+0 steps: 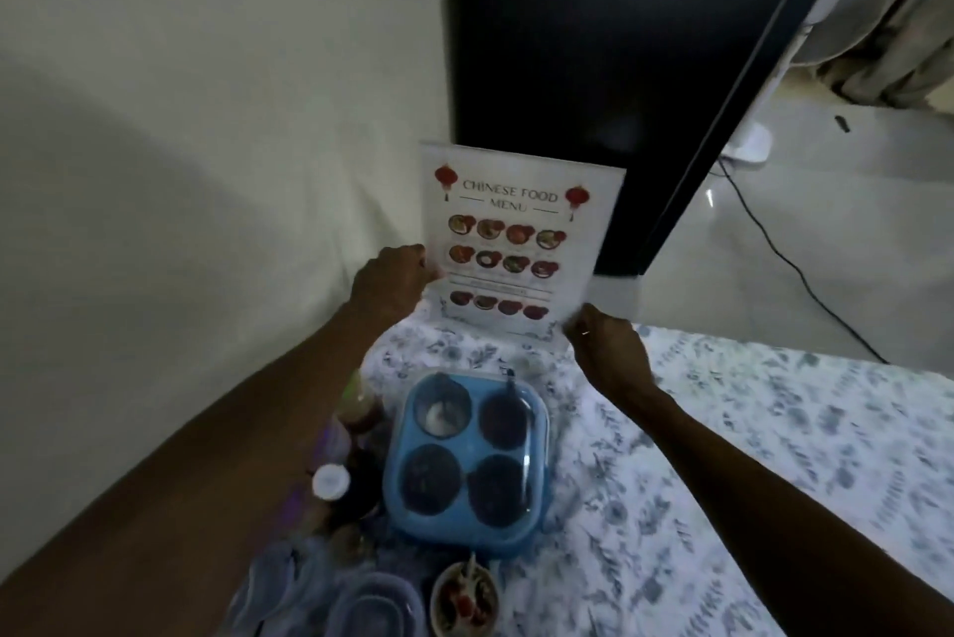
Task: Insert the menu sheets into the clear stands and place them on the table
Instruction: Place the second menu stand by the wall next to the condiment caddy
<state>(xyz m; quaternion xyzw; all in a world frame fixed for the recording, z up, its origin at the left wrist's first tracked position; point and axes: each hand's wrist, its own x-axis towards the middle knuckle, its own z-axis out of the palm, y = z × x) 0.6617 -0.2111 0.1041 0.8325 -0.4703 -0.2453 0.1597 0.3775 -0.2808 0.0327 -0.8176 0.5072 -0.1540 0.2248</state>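
A clear stand (606,223) holding a "Chinese Food Menu" sheet (511,239) stands upright at the far end of the table (774,430), which has a blue floral cloth. My left hand (392,283) grips the stand's left edge at mid height. My right hand (606,344) pinches its lower right corner, with a ring showing on one finger. The stand's base is near or on the cloth; I cannot tell whether it touches.
Close in front of the stand sits a blue four-compartment condiment tray (467,461) with a clear lid. Bottles (335,476) crowd its left side. A small bowl (464,595) and plastic containers (371,605) lie nearest me. A white wall is left, a dark panel (593,42) behind.
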